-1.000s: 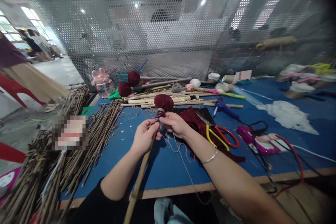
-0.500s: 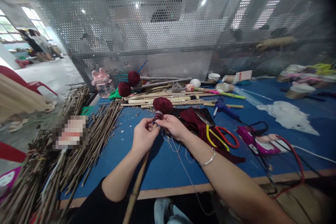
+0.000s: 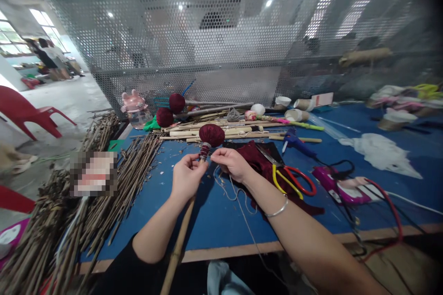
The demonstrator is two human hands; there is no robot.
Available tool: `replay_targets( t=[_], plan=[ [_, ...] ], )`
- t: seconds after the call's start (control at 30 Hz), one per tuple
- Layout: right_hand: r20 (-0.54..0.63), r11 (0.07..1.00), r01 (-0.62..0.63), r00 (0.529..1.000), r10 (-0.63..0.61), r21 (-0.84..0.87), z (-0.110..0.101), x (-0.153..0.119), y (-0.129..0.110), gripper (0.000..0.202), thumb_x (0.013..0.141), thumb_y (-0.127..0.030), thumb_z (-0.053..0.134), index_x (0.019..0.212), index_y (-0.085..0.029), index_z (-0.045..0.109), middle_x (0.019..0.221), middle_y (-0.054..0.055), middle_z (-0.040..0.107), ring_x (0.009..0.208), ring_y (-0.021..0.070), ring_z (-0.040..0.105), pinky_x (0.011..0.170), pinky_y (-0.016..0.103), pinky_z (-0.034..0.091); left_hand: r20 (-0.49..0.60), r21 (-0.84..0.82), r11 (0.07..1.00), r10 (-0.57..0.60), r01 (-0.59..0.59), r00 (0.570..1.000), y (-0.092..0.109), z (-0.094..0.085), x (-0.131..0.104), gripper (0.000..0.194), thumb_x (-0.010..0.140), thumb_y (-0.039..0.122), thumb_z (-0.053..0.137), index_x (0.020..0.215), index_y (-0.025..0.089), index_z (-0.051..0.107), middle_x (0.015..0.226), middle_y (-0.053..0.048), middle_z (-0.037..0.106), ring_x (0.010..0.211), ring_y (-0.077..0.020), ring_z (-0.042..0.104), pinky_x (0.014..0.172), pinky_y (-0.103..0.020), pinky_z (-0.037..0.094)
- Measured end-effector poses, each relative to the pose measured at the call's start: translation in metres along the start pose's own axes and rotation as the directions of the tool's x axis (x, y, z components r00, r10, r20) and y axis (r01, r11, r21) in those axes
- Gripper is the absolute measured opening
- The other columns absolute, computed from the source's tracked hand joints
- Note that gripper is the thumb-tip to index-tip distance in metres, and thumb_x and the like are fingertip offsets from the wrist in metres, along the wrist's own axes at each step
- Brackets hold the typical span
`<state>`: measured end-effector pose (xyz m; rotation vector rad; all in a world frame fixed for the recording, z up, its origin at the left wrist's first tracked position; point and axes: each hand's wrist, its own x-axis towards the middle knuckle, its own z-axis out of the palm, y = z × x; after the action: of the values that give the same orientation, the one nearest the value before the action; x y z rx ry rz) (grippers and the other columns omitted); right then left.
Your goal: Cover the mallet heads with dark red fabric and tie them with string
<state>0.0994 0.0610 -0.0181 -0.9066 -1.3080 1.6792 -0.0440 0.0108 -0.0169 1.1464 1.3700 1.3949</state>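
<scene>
Room: concrete floor (image 3: 95, 94) and windows at upper left; perforated metal screen (image 3: 214, 46) across the upper frame, behind a blue-topped desk (image 3: 145, 221).
Left edge: red chair (image 3: 29, 110) on the floor; people standing far off, upper left.
Left and lower left: brown twigs (image 3: 114, 193) in long heaps, partly over the desk edge; a pixelated patch covers something among them.
Upper left of centre: pink animal-shaped container (image 3: 134, 103); two dark red balls (image 3: 165, 117) just right of it.
Upper centre: pale sticks (image 3: 235, 134) lying crosswise, small grey yarn bundle (image 3: 234, 114) among them.
Left hand: closed round the bamboo stick (image 3: 180, 244), just under its wrapped neck.
Workpiece: middle of the frame; dark red padded head (image 3: 212, 135) atop the stick, pale string (image 3: 246, 216) wound at the neck. Stick slants down to the bottom edge.
Right hand: thumb and fingertips pinched on the string beside the neck; silver bangle (image 3: 278, 206) at the wrist. Loose loops below.
Right of centre: dark red cloth (image 3: 254, 161), scissors (image 3: 289, 177) with red and yellow handles over it; blue glue gun (image 3: 297, 142) just above.
Right: purple-and-white device (image 3: 341, 186) with cables; crumpled clear plastic (image 3: 382, 154); paper cups (image 3: 296, 115) higher up.
</scene>
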Motion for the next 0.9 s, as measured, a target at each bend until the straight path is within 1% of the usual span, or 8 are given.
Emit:
replay_targets(
  t=[0.1,0.37,0.53,0.6,0.67,0.73,0.83,0.9],
  plan=[
    [0.005,1.000,-0.008,1.000,0.008,-0.015,0.000,0.000,0.001,0.025,0.061,-0.035,0.071,0.064,-0.015,0.056,0.039,-0.010,0.034,0.033,0.0025,0.020,0.034,0.021,0.008,0.011,-0.010,0.999,-0.049,0.050,0.999,0.001,0.000,0.000,0.043,0.060,0.037,0.072,0.091,0.012,0.056,0.058,0.004,0.057,0.039,-0.0055,0.045,0.035,-0.017,0.037],
    [0.018,1.000,-0.004,1.000,0.004,0.005,0.001,0.001,0.002,0.027,0.063,-0.036,0.070,0.065,-0.015,0.055,0.040,-0.010,0.034,0.032,0.0024,0.020,0.033,0.020,0.009,0.073,-0.122,0.980,-0.148,0.156,0.986,0.008,0.004,-0.004,0.045,0.057,0.036,0.074,0.089,0.012,0.053,0.058,0.003,0.057,0.042,-0.0077,0.050,0.036,-0.018,0.040],
    [0.133,0.995,-0.059,0.990,0.048,0.085,-0.001,0.001,0.001,0.028,0.064,-0.035,0.070,0.074,-0.014,0.054,0.041,-0.011,0.030,0.034,0.0021,0.014,0.033,0.019,0.006,0.242,-0.185,0.952,-0.195,0.242,0.951,0.008,0.004,-0.004,0.041,0.063,0.040,0.069,0.087,0.010,0.055,0.062,-0.001,0.060,0.044,-0.0065,0.052,0.041,-0.018,0.044],
    [0.138,0.994,-0.078,0.988,0.066,0.079,-0.002,0.001,0.002,0.028,0.064,-0.035,0.070,0.069,-0.014,0.052,0.041,-0.011,0.029,0.034,0.0017,0.014,0.033,0.019,0.006,0.323,-0.169,0.944,-0.218,0.282,0.921,0.005,0.004,-0.004,0.037,0.068,0.042,0.064,0.086,0.011,0.055,0.064,-0.002,0.061,0.045,-0.0068,0.054,0.043,-0.018,0.045],
    [0.118,0.997,-0.064,0.991,0.058,0.045,-0.002,0.001,0.003,0.029,0.065,-0.036,0.069,0.063,-0.014,0.050,0.040,-0.011,0.030,0.033,0.0016,0.016,0.032,0.019,0.007,0.362,-0.113,0.941,-0.258,0.318,0.896,0.003,0.004,-0.005,0.034,0.072,0.044,0.058,0.084,0.012,0.054,0.065,-0.003,0.061,0.048,-0.0079,0.056,0.043,-0.018,0.045],
    [0.102,0.999,-0.052,0.993,0.052,0.005,-0.001,0.002,0.005,0.030,0.065,-0.036,0.068,0.061,-0.014,0.050,0.039,-0.010,0.032,0.031,0.0016,0.018,0.031,0.019,0.008,0.326,-0.033,0.959,-0.255,0.280,0.910,0.000,0.005,-0.006,0.034,0.074,0.045,0.056,0.085,0.013,0.053,0.065,-0.001,0.059,0.047,-0.0081,0.054,0.040,-0.018,0.044],
    [0.103,0.997,-0.070,0.992,0.073,-0.030,0.001,0.003,0.008,0.030,0.065,-0.037,0.068,0.060,-0.014,0.050,0.037,-0.010,0.033,0.030,0.0017,0.019,0.030,0.019,0.009,0.206,0.078,0.991,-0.124,0.110,0.971,-0.005,0.006,-0.006,0.035,0.070,0.044,0.061,0.088,0.016,0.049,0.059,0.005,0.050,0.041,-0.0073,0.048,0.033,-0.017,0.039],
    [0.098,0.996,-0.075,0.992,0.078,-0.041,0.002,0.003,0.009,0.030,0.066,-0.038,0.068,0.060,-0.014,0.050,0.037,-0.010,0.034,0.030,0.0016,0.019,0.030,0.019,0.009,0.161,0.123,0.991,-0.065,0.046,0.985,-0.006,0.007,-0.006,0.034,0.068,0.039,0.064,0.087,0.017,0.047,0.054,0.008,0.045,0.039,-0.0070,0.045,0.031,-0.017,0.037]
  ],
)
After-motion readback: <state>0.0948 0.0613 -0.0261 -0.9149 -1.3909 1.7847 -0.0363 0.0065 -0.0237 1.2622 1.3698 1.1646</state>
